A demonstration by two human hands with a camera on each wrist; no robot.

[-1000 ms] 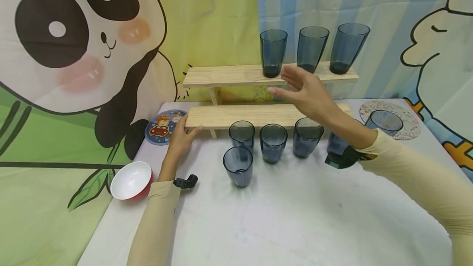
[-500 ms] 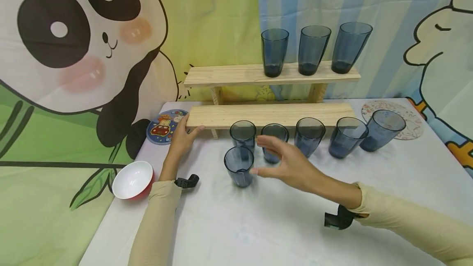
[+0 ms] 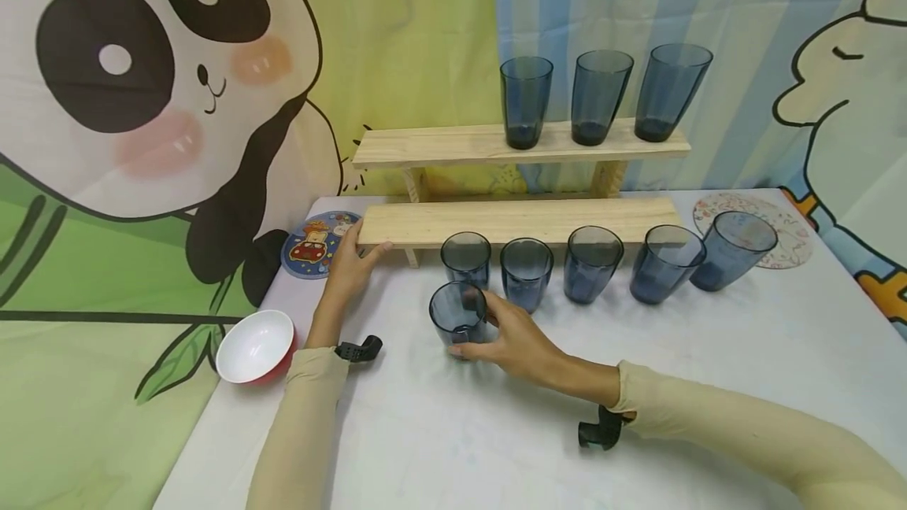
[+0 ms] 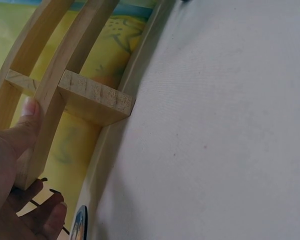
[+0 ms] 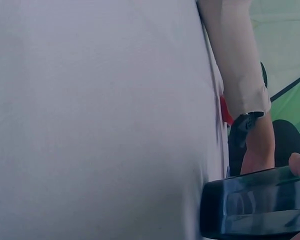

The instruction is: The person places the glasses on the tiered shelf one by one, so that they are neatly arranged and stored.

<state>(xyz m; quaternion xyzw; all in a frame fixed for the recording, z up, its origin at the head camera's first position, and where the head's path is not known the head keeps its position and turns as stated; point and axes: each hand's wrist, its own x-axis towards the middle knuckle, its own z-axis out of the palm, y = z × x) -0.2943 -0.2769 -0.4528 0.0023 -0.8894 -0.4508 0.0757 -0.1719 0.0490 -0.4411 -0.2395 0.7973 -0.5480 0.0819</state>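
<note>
Smoky-blue, tapered, see-through tumbler (image 3: 452, 317) stands long axis upright on the white surface (image 3: 453, 439), against my nearer right hand (image 3: 520, 341), which I curl round its right side. My left hand (image 3: 347, 266) grips the pale wooden two-tier shelf's (image 3: 520, 220) left end.

I can see the person's left arm (image 3: 296, 431) stretched toward 12 o'clock, the left hand (image 3: 349, 264) gripping between thumb (image 4: 24, 131) and fingers (image 4: 47, 214); the right arm (image 3: 730, 419) points toward 10 o'clock, the right hand (image 3: 523, 343) curled in a hold.
</note>
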